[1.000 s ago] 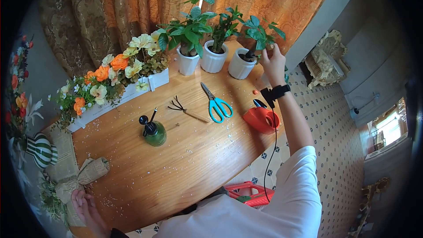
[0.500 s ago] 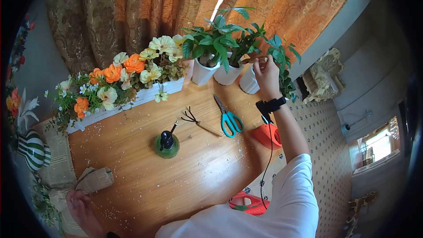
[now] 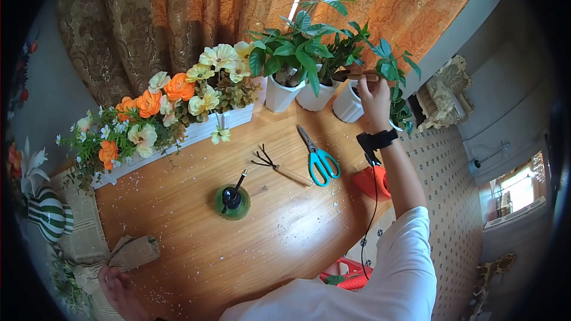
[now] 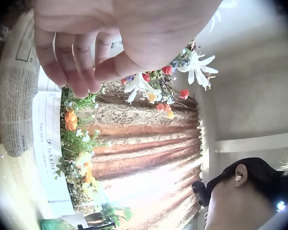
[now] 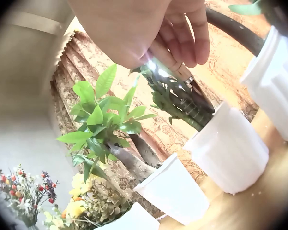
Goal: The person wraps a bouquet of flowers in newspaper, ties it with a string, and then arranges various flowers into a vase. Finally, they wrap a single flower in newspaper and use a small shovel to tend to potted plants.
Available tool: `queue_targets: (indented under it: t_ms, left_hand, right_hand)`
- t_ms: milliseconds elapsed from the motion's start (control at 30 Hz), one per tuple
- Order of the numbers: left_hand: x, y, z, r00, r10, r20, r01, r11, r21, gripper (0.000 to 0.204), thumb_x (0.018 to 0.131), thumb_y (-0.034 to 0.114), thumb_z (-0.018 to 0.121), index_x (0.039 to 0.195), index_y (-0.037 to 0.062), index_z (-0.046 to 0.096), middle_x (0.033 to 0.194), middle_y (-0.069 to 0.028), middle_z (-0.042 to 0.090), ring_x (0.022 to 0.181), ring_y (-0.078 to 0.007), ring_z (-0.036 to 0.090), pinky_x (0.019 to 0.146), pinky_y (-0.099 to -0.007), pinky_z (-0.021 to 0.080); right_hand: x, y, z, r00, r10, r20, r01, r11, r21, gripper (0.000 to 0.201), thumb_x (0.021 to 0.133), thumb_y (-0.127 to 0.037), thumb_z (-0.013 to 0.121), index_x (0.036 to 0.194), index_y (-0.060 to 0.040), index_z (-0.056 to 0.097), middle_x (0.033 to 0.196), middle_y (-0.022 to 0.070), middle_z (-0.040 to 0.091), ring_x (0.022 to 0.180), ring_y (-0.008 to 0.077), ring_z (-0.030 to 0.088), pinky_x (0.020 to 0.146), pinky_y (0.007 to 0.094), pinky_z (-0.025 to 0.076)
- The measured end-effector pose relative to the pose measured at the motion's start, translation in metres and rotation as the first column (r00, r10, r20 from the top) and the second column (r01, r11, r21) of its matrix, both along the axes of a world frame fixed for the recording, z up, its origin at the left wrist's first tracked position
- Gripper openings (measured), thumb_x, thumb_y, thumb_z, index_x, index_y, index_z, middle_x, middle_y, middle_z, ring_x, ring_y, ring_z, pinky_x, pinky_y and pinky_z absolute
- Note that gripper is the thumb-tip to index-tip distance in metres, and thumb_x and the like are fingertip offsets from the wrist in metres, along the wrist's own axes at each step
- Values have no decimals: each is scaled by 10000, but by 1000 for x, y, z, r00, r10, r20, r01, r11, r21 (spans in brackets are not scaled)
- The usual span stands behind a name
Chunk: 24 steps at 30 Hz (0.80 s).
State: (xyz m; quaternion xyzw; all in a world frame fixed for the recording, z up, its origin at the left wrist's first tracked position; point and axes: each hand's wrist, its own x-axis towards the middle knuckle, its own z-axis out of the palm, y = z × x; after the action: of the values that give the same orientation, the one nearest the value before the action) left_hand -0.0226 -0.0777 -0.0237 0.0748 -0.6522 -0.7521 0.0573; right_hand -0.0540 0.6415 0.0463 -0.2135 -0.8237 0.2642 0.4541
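Observation:
My right hand [image 3: 376,106] pinches the wooden handle of a small trowel [image 3: 357,75] over the white pots at the back right. In the right wrist view, the trowel's dark blade [image 5: 201,97] points down at the middle pot [image 5: 233,152], beside a green-stemmed plant. A leafy plant stands in another white pot [image 5: 175,189] nearby. The third white pot [image 3: 348,104] is just left of my right wrist. My left hand [image 3: 123,292], fingers loosely bent and holding nothing, is beside rolled newsprint [image 3: 135,252]; whether they touch, I cannot tell.
Blue-handled scissors [image 3: 324,167], a hand rake [image 3: 291,175] and a green spray bottle [image 3: 233,203] lie or stand mid-table. A red container [image 3: 372,183] stands at the right edge. A white flower box [image 3: 196,132] lines the back; a striped vase [image 3: 50,214] is far left.
My right hand has moved from beside the right-hand pot towards the middle one, bringing the trowel over it. The head view has shifted. My left hand stays near the newsprint.

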Motion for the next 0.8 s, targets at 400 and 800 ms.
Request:
queue_targets:
  t_ms: [400, 800]
  left_hand:
    - [0, 14, -1, 999, 28, 29, -26, 998, -60, 255, 1033, 100, 655, 1267, 2, 624, 1233, -108, 679, 1146, -244, 626, 1027, -371, 499]
    - [-14, -8, -52, 999, -42, 3, 41, 989, 140, 496, 1051, 165, 679, 1485, 20, 489, 1268, -35, 554, 1101, -126, 558, 997, -297, 478]
  right_hand:
    - [-4, 2, -8, 993, 117, 32, -121, 967, 224, 208, 971, -108, 743, 1112, 15, 651, 966, 178, 746, 777, 277, 785, 679, 360, 622]
    - [36, -34, 20, 997, 70, -16, -67, 986, 154, 188, 1039, -117, 699, 1151, 15, 625, 1002, 137, 788, 856, 162, 771, 737, 299, 602]
